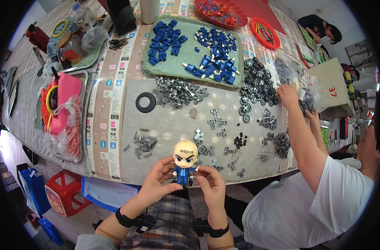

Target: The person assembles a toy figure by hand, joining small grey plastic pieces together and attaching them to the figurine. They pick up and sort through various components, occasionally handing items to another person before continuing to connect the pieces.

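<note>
Near the front edge of the table, I hold up a toy figurine (185, 164) with a large bald head, frowning brows and a blue suit. Dark wheel-like parts show at both sides of its body. My left hand (157, 179) is closed on its left side in the picture. On the other side, the fingers of my right hand (211, 184) grip it by the outstretched arm and lower side. Just beyond the figurine lie small grey connector pieces (203, 149) and a heap of grey bars (144, 143). The figurine's back is hidden.
A green tray (147, 71) holds blue body parts. Silver clips (179, 91), a black ring (145, 102) and black wheels (258, 83) lie before it. At right, a co-worker's arm (302, 133) reaches over the table. A pink container (69, 100) sits left.
</note>
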`<state>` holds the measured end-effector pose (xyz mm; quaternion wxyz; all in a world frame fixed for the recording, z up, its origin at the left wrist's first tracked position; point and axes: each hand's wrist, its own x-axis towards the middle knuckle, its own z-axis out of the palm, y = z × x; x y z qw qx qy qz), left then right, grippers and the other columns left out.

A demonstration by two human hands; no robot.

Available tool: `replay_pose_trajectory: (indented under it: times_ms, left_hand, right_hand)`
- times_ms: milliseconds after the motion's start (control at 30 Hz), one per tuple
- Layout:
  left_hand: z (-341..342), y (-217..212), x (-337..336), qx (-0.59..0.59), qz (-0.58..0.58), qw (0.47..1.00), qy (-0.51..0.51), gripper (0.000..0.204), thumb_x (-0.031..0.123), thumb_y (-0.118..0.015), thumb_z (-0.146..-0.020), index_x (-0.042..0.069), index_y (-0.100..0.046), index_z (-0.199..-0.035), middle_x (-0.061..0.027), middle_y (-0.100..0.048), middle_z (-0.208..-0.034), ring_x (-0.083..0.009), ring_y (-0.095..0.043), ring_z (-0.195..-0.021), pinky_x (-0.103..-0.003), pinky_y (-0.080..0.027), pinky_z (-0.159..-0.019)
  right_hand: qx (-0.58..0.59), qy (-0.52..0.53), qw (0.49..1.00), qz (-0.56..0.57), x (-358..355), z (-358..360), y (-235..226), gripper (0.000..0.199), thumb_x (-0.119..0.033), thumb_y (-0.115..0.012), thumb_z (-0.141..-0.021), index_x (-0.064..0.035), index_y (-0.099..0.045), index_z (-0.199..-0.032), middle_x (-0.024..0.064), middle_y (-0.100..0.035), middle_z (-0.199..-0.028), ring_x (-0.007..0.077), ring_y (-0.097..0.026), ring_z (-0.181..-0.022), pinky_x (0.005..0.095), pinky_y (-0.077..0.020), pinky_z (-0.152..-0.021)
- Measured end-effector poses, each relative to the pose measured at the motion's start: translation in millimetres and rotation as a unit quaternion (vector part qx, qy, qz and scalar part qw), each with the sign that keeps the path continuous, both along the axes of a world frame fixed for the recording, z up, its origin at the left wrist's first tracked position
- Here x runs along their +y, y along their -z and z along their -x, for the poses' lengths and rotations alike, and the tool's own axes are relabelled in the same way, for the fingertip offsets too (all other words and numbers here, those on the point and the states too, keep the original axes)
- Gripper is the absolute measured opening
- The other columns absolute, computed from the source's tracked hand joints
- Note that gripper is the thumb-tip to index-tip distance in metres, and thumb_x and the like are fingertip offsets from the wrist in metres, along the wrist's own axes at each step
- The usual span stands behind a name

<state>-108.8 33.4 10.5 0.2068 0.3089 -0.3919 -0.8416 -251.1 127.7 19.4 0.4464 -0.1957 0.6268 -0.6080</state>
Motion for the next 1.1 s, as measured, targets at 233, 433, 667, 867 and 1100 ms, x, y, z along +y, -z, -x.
replay_pose_trajectory:
  times_ms: [233,433,667,867,1100]
  left_hand:
    - [1,-7,5,-0.044,0.069,0.996,0.028,0.076,0.012,-0.075,-0.067,0.004,-0.030,-0.127,-0.0115,-0.049,-0.114,-0.0179,-0.049,-0.106,-0.032,-0.039,-0.090]
    - [2,-9,8,-0.062,0.122,0.990,0.038,0.077,0.017,-0.077,-0.064,0.003,-0.033,-0.126,-0.0118,-0.050,-0.114,-0.0181,-0.051,-0.103,-0.032,-0.041,-0.088]
    - [4,-16,8,-0.115,0.260,0.958,0.035,0.077,0.026,-0.079,-0.061,0.002,-0.039,-0.122,-0.0142,-0.055,-0.105,-0.0219,-0.055,-0.097,-0.033,-0.046,-0.082]
    - [8,-26,3,-0.139,0.329,0.932,0.055,0.077,0.029,-0.078,-0.060,0.003,-0.040,-0.122,-0.0153,-0.055,-0.105,-0.0256,-0.056,-0.094,-0.034,-0.047,-0.079]
    - [6,-24,3,-0.147,0.325,0.932,0.063,0.077,0.030,-0.078,-0.061,0.004,-0.039,-0.122,-0.0151,-0.055,-0.105,-0.0256,-0.056,-0.094,-0.034,-0.047,-0.079]
  right_hand:
    - [-0.108,0.044,0.993,0.038,-1,7,-5,0.013,-0.007,-0.057,-0.082,0.0018,-0.059,-0.093,0.0045,-0.057,-0.084,0.0109,-0.055,-0.078,0.0216,-0.0437,-0.071]
    - [-0.354,0.030,0.931,0.083,1,9,6,0.013,-0.011,-0.059,-0.082,-0.0017,-0.056,-0.091,0.0029,-0.057,-0.080,0.0092,-0.053,-0.070,0.0210,-0.0439,-0.064]
    - [-0.406,0.039,0.909,0.080,-2,8,7,0.010,-0.012,-0.059,-0.082,-0.0048,-0.055,-0.088,0.0017,-0.055,-0.077,0.0083,-0.052,-0.067,0.0192,-0.0433,-0.061]
    - [-0.441,0.045,0.891,0.093,1,11,12,0.009,-0.011,-0.058,-0.083,-0.0043,-0.054,-0.089,0.0019,-0.055,-0.077,0.0074,-0.051,-0.067,0.0181,-0.0431,-0.060]
    - [-0.440,0.042,0.893,0.084,-4,12,3,0.009,-0.011,-0.057,-0.083,-0.0040,-0.054,-0.089,0.0021,-0.054,-0.078,0.0079,-0.050,-0.067,0.0194,-0.0422,-0.061]
